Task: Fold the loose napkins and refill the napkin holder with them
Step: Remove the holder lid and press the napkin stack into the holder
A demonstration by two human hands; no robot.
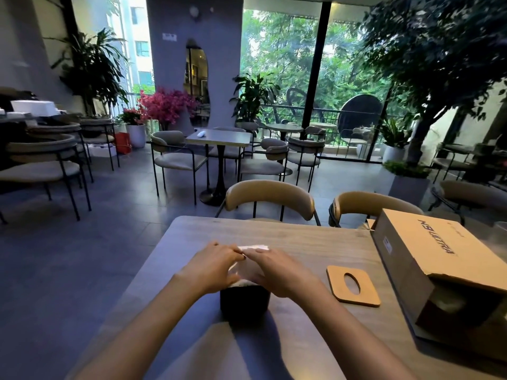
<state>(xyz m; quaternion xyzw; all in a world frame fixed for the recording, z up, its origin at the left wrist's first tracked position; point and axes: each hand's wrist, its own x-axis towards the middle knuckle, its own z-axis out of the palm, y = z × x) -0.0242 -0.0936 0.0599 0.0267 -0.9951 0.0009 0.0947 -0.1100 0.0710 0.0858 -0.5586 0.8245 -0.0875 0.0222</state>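
Observation:
A white napkin [253, 248] lies on the wooden table [301, 242], just beyond a black napkin holder [244, 301] near the front middle. Both of my hands lie flat on the napkin, fingers stretched forward. My left hand [212, 267] covers its left part and my right hand [277, 271] its right part, fingertips nearly meeting. Only the napkin's far edge and a strip between my hands show. The holder's open top is mostly hidden behind my hands.
The holder's wooden lid [352, 286], with an oval slot, lies to the right on the table. A long cardboard box [439, 259] fills the table's right side. Two chairs [270, 198] stand at the far edge. More tables and plants lie beyond.

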